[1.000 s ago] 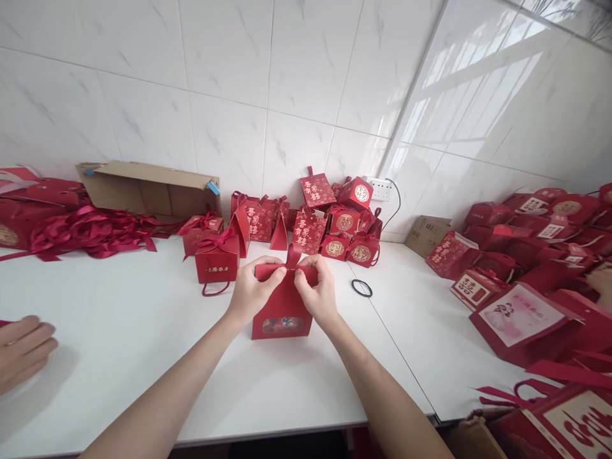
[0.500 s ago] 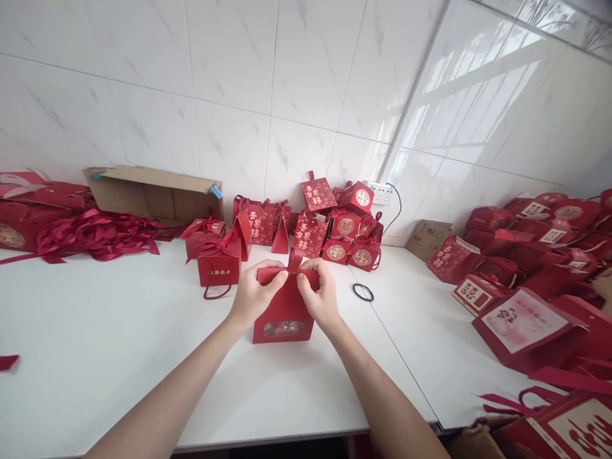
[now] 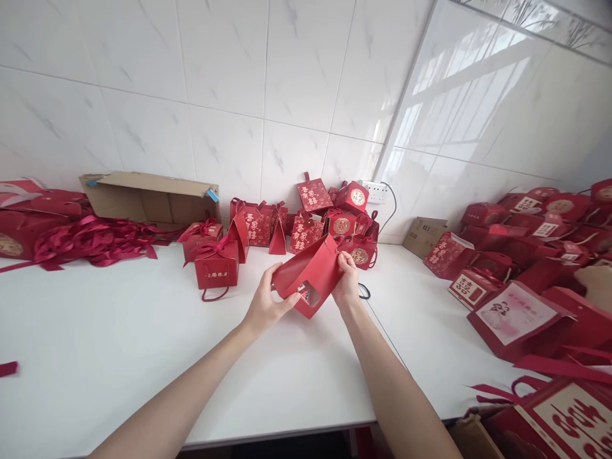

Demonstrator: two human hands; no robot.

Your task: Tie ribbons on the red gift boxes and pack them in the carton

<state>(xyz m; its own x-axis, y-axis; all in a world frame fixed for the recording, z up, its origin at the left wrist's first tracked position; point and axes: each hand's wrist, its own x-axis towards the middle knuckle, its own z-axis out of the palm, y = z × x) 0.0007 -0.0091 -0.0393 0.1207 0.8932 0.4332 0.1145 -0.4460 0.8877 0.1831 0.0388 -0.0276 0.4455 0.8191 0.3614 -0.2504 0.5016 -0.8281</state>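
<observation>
A red gift box (image 3: 313,271) is held at the middle of the counter (image 3: 143,363), in front of the person, tilted with its upper end to the right; whether its lowest corner touches the surface cannot be determined. A clear window (image 3: 307,293) in its face shows printed contents, details too small to read. The left hand (image 3: 268,303) grips the lower end, thumb laid along the face beside the window, fingers mostly hidden. The right hand (image 3: 347,275) pinches the upper end between thumb and fingers. A black ring (image 3: 364,291) lies just beyond the right wrist, partly covered. Behind the left hand stands a bow-tied box (image 3: 217,266) with a cord handle. Farther back, a group of patterned boxes (image 3: 306,233) is stacked near the tiled wall (image 3: 229,83). To the left are a ribbon heap (image 3: 100,237) and an open carton (image 3: 153,194); to the right, a large pile of red boxes (image 3: 516,245).
</observation>
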